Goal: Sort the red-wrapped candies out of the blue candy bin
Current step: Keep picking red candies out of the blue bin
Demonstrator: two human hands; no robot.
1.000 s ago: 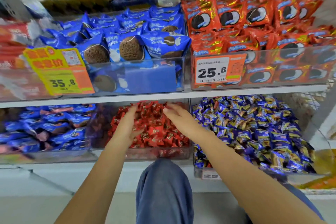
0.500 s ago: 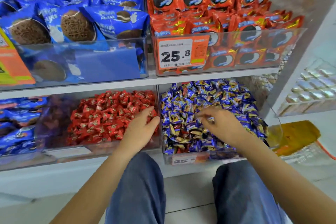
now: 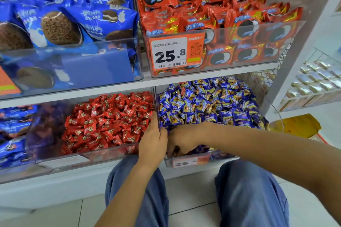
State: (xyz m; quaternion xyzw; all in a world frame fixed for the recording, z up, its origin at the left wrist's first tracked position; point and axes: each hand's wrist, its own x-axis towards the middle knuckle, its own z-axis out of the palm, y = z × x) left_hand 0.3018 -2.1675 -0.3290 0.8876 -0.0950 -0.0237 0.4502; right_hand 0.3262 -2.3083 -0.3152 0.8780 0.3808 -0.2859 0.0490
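- Blue candy bin (image 3: 186,161): clear bin on the lower shelf (image 3: 118,91), right of centre, heaped with blue-wrapped candies (image 3: 212,105). An orange price tag (image 3: 188,162) sits on its front wall.
- Red candy bin (image 3: 60,160): just beside it on the left, sharing the dividing wall, filled with red-wrapped candies (image 3: 108,121).
- Left hand (image 3: 152,140): rests at the divider between the 2 bins, fingers extended along the wall at the right edge of the red pile; released, holding nothing visible.
- Right hand (image 3: 181,140): reaches into the front left corner of the blue candy bin, fingers curled down among the wrappers, touching the left hand. Whether it grasps a candy cannot be told; the fingertips are hidden.
- 1 red-toned wrapper shows in the blue heap near the back left, well apart from both hands; the rest is too small to judge.
- Upper shelf: blue cookie packs (image 3: 73,22) at left, red cookie packs (image 3: 212,5) at right behind a tag (image 3: 177,51) reading 25.8.
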